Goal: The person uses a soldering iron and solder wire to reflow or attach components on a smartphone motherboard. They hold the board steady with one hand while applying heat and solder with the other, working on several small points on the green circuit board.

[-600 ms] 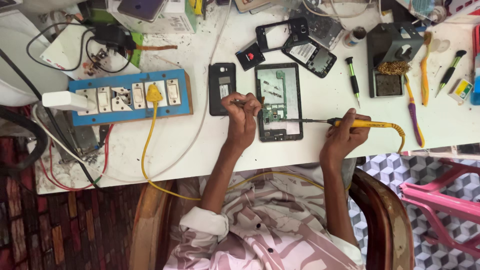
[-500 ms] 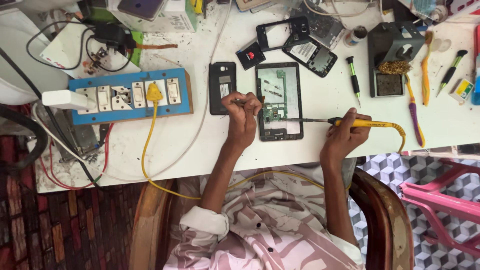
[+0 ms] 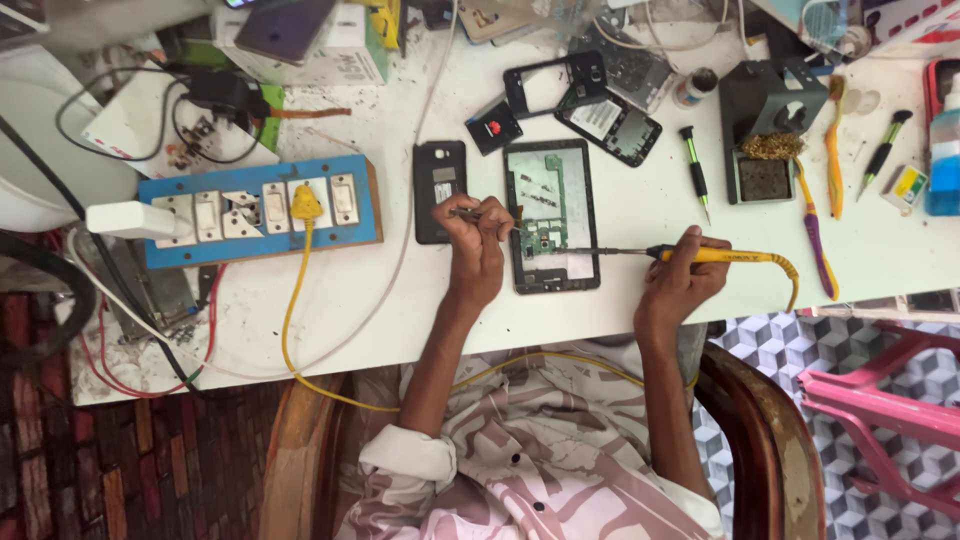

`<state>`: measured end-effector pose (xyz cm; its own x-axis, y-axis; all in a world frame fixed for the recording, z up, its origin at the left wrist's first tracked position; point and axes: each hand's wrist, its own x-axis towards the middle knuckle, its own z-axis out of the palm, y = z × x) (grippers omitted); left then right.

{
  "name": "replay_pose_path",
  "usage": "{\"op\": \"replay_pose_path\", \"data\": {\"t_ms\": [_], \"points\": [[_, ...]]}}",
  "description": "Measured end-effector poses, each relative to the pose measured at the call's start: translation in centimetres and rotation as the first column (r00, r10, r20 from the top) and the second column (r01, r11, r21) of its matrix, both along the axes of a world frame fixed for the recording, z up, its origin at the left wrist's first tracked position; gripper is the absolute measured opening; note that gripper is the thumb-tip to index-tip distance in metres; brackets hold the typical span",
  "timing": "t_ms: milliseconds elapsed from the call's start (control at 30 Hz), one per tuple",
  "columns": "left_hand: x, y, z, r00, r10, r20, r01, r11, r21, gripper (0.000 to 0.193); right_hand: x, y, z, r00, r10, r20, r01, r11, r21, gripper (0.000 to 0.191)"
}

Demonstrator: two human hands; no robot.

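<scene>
Here, step in hand: soldering on the green circuit board of the opened phone, judged from the pose.
Phone's place: flat on the white counter, centre, at 12 o'clock from the person's chest.
Right hand: grip closed around the yellow soldering iron, tip pointing to 9 o'clock onto the board.
Left hand: fingers pinched on thin tweezers at the phone's 9 o'clock edge.
Next move calls for: probably steady hands and a brief, exact touch.
</scene>
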<state>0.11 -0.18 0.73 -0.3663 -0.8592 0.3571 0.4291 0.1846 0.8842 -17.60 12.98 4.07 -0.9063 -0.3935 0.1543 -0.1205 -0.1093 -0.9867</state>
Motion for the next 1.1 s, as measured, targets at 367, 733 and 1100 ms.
{"op": "replay_pose_path", "data": {"t_ms": [367,733,1100], "points": [[-0.01,-0.08,0.14,0.999,0.023,0.039,-0.022,0.999,-0.033,0.017,-0.03,-0.12,0.22,1.000,-0.002,0.021,0.002,1.000,0.007,0.026],[0.07,-0.10,0.10,0.997,0.026,0.070,-0.024,0.999,-0.041,0.017,0.14,-0.33,0.43,0.999,-0.021,0.029,0.021,0.999,0.027,0.025],[-0.03,-0.05,-0.10,0.999,0.009,0.046,-0.007,0.999,-0.049,0.016,0.15,-0.38,0.63,0.997,-0.039,0.060,0.036,0.998,0.049,0.025]]}}
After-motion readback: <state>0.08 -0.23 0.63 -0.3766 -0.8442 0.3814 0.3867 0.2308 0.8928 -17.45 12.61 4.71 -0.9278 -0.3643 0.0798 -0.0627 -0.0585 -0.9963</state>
